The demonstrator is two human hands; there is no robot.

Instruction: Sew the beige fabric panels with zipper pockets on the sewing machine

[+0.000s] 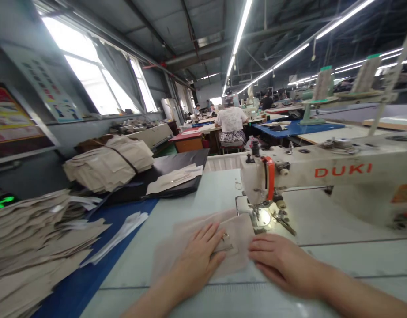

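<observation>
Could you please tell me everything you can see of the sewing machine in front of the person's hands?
The sewing machine is an off-white industrial model, apparently painted metal and a little worn, with "DUKI" in red letters on its arm and an orange part on its head. It sits on a pale table, its needle area lit. Beige fabric lies right beside that area.
</observation>
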